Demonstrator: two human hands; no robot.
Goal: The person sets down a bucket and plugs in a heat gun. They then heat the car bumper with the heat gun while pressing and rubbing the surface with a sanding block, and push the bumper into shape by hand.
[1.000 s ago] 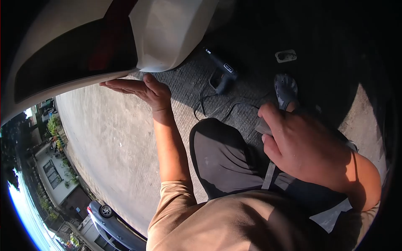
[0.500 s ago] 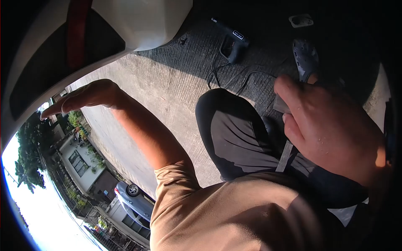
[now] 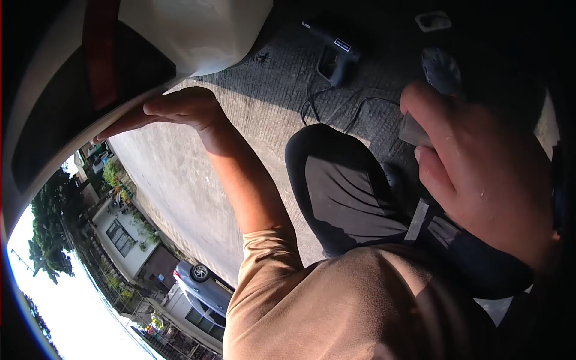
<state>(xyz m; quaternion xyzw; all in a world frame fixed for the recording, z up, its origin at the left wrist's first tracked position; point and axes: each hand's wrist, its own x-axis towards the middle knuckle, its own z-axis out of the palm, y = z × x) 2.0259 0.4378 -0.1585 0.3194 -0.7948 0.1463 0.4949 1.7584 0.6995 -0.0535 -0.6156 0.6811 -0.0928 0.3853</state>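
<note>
My left hand [image 3: 183, 108] lies flat, fingers stretched out, along the lower edge of a pale vehicle bumper [image 3: 198, 36] with a dark panel and a red strip. Its palm side is hidden, so firm contact is hard to judge. In my right hand [image 3: 480, 174], above my bent knee, a small flat greyish block [image 3: 415, 131] is gripped between thumb and curled fingers. Most of that block is covered by the hand. A black heat gun [image 3: 339, 54] rests on the ground beyond my knee, its cord [image 3: 312, 108] looping beside it.
A dark clog [image 3: 441, 69] shows beyond my right hand. Near the top right lies a pale flat piece with an oval opening [image 3: 433, 21]. Ridged concrete [image 3: 174, 174] spreads below the bumper. A parked car [image 3: 207, 291] and a house [image 3: 123, 237] are farther off.
My left hand has slid up and to the right along the bumper's lower edge, still flat. My right hand keeps its grip on the block and shifts slightly right. The view has tilted a little.
</note>
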